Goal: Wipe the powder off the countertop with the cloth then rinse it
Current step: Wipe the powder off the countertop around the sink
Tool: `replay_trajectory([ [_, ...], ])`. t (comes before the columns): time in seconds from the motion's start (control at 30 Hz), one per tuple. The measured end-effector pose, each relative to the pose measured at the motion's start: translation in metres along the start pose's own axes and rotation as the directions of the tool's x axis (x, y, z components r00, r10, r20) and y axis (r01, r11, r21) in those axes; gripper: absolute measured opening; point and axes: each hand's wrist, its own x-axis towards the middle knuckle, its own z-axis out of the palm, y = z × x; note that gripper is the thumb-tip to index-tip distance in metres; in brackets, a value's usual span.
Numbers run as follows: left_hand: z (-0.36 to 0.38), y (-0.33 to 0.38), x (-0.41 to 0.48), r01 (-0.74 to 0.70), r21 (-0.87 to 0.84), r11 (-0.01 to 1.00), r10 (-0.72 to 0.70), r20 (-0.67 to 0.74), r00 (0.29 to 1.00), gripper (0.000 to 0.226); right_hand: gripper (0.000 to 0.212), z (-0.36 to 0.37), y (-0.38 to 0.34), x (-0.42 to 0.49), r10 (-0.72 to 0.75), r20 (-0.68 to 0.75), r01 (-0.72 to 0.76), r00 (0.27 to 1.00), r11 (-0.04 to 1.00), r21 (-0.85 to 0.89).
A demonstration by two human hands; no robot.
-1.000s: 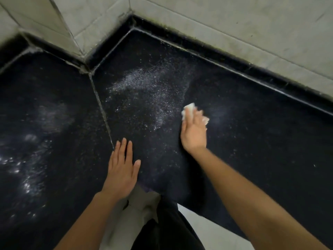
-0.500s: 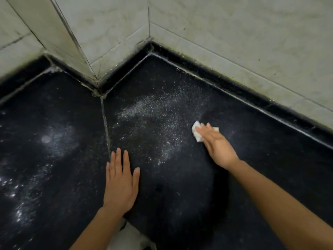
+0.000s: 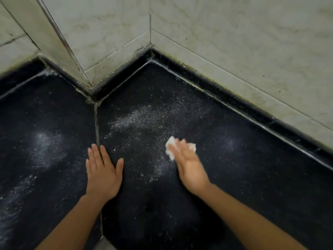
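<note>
A black countertop (image 3: 234, 177) fills the view, with white powder (image 3: 144, 120) scattered across its middle. My right hand (image 3: 189, 165) presses flat on a small white cloth (image 3: 170, 148) at the right edge of the powder patch; the cloth shows beyond my fingertips on both sides. My left hand (image 3: 102, 174) rests flat on the counter with fingers spread, over the joint (image 3: 97, 127) between two slabs. More powder (image 3: 41, 152) lies smeared on the left slab.
Pale tiled walls (image 3: 234, 51) meet in a corner behind the counter, with a projecting tiled column (image 3: 59, 42) at the left. A raised black rim (image 3: 252, 112) runs along the wall base. The counter's front edge shows at the bottom.
My right hand has slid the cloth leftward and nearer to me, into the powder's right edge. The view has tilted up toward the corner. My left hand stays planted.
</note>
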Motion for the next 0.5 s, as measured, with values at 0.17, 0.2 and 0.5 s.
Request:
replay_trajectory([
  [0.17,-0.002,-0.001,-0.001,0.004,0.001,1.0,-0.004,0.021,1.0,0.076,0.059,-0.005,-0.008,-0.041,-0.426,0.242,0.425,0.872,0.903,0.059],
  [0.2,-0.002,-0.001,-0.001,0.0,0.001,1.0,0.0,0.019,1.0,0.076,0.057,-0.011,0.003,-0.034,-0.438,0.26,0.447,0.86,0.894,0.026],
  [0.5,0.001,-0.004,0.002,0.001,0.002,1.0,-0.001,0.029,1.0,0.078,0.051,-0.067,0.12,0.074,0.44,-0.164,-0.457,0.883,0.886,-0.083],
])
